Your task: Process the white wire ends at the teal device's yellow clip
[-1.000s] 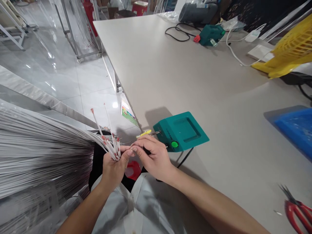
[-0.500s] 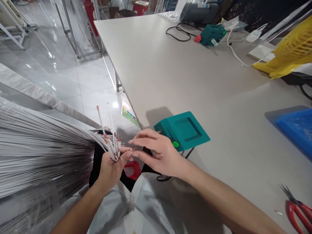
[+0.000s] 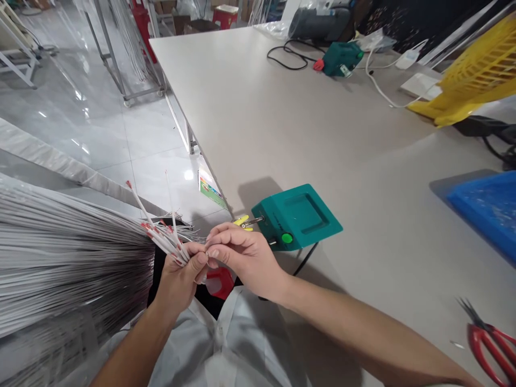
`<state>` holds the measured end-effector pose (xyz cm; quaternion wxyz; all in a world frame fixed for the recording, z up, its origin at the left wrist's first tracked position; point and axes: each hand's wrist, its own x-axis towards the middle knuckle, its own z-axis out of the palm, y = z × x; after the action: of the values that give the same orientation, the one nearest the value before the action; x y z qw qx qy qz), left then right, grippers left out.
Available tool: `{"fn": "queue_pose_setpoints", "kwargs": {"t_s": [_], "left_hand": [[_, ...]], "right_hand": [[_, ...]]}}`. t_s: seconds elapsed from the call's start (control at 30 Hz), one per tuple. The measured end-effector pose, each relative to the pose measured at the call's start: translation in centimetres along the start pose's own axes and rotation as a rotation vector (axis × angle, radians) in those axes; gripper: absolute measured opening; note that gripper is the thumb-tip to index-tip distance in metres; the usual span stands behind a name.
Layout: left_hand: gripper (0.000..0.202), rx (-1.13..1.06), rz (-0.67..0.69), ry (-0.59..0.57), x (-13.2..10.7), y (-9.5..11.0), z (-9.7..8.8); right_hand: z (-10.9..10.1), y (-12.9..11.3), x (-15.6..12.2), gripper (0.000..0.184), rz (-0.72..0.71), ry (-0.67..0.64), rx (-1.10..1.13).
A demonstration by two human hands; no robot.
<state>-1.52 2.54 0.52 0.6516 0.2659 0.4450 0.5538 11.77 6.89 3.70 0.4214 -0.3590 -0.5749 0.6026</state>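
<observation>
My left hand [image 3: 183,277] is closed around a bunch of white wires [image 3: 167,242] with reddish tips, which fan out up and to the left. The fingertips of my right hand [image 3: 242,255] are pinched together against the left thumb and forefinger; what lies between them is too small to make out. Just beyond the right hand sits a green device [image 3: 298,217] with a green button and a shallow square recess. A yellow-handled clip [image 3: 242,221] projects from its left side, partly behind my fingers.
A thick mass of long white wires [image 3: 72,252] hangs at my left. Red-handled scissors [image 3: 489,341] and a blue tray [image 3: 487,209] lie on the table [image 3: 363,161] at right. Farther back are a yellow plastic fan-like object [image 3: 475,70], a second green device [image 3: 342,58] and cables.
My right fingers have closed in to meet the left fingertips. The wire bunch has tipped over to the left, and the yellow clip on the device has come into sight.
</observation>
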Motion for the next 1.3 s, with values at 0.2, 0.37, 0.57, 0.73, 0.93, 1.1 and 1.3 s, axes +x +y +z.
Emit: {"fn": "queue_pose_setpoints", "kwargs": {"t_s": [0.2, 0.37, 0.57, 0.73, 0.93, 1.1, 1.3], "left_hand": [[0.018, -0.063, -0.022, 0.077, 0.1, -1.1, 0.6], [0.018, 0.189, 0.016, 0.119, -0.2, -1.7, 0.1], [0.023, 0.355, 0.043, 0.222, -0.6, -1.7, 0.3], [0.018, 0.418, 0.008, 0.227, -0.7, -0.7, 1.0], [0.021, 0.382, 0.049, 0.331, -0.4, -1.4, 1.0], [0.021, 0.29, 0.066, 0.299, -0.1, -1.9, 0.1], [0.018, 0.298, 0.051, 0.151, -0.4, -1.8, -0.5]], "right_hand": [[0.7, 1.1, -0.5, 0.016, 0.043, 0.142, -0.052], [0.1, 1.8, -0.7, 0.012, -0.105, 0.177, -0.312], [-0.2, 2.3, -0.8, 0.017, -0.253, 0.128, -0.588], [-1.4, 2.8, -0.3, 0.016, -0.694, 0.024, -1.058], [-2.6, 2.1, 0.0, 0.015, -0.824, -0.145, -1.201], [-2.8, 0.5, -0.4, 0.017, -0.468, -0.073, -0.755], [-2.4, -0.3, 0.5, 0.015, -0.175, -0.137, -0.544]]}}
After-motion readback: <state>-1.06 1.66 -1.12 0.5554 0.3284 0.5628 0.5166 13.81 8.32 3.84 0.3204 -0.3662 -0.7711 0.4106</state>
